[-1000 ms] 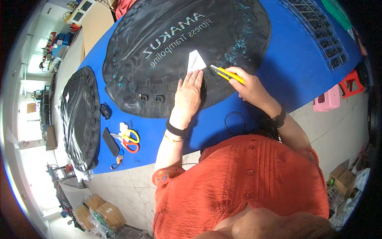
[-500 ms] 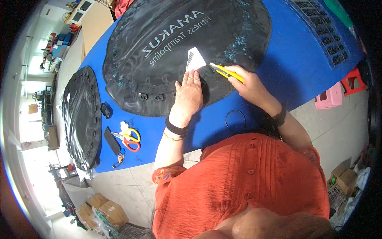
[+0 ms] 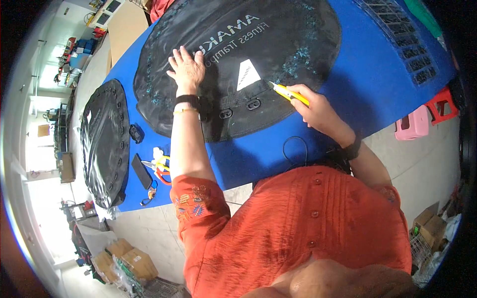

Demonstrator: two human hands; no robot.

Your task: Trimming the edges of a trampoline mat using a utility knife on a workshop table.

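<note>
A large round black trampoline mat (image 3: pixel 233 124) lies across the blue table, with blue flecks and pale lettering on it. My left hand (image 3: pixel 187 69) rests on the mat with its fingers spread, over part of the lettering. In my right hand (image 3: pixel 313 107) is a yellow utility knife (image 3: pixel 288 94), its blade tip directed left, close to a white paper label (image 3: pixel 247 75) with dark print. The label lies on the mat between my hands. Two dark loops (image 3: pixel 254 104) show near the mat's front edge.
Left on the blue table (image 3: pixel 238 159) lie a smaller black mat (image 3: pixel 103 144), scissors (image 3: pixel 160 166) with yellow and red handles and a black phone (image 3: pixel 142 171). A clear sheet of dark parts (image 3: pixel 412 49) lies far right. Pink (image 3: pixel 413 124) and red stools stand off the right edge.
My left hand has left the label's lower end and moved up and left, its fingers now spread. The mat's front edge has shifted, with its loops farther right. The knife stays in my right hand.
</note>
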